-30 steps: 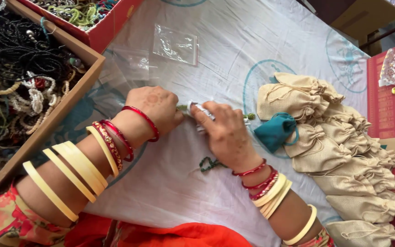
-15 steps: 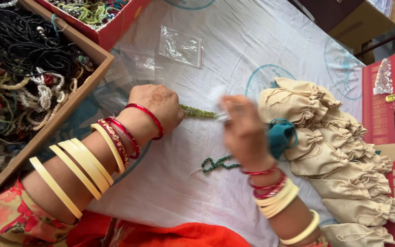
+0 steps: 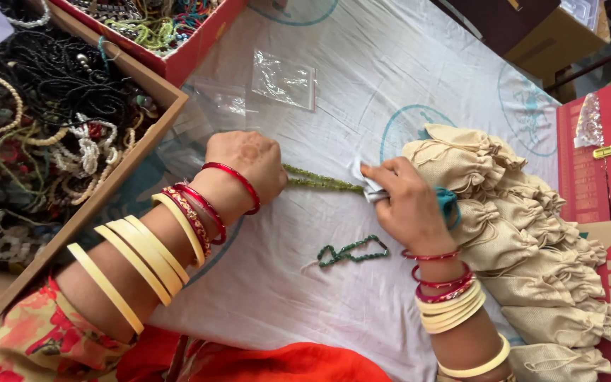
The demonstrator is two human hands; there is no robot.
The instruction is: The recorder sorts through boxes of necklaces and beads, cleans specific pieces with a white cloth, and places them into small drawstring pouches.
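Both hands grip a light green bead strand (image 3: 323,182) stretched taut at frame centre: left hand (image 3: 249,161) fisted on one end, right hand (image 3: 404,201) pinching the other with a small clear pouch (image 3: 368,185). Below lies a dark green strand (image 3: 351,251); burlap pouches (image 3: 518,233) pile right.

Red and cream bangles (image 3: 178,233), floral orange sleeve (image 3: 30,339).

clear flat plastic bag (image 3: 284,78) lies far centre; red rectangular box (image 3: 604,164) at right; beige drawstring pouches (image 3: 525,240) heaped right; brown carton (image 3: 546,46) far right.
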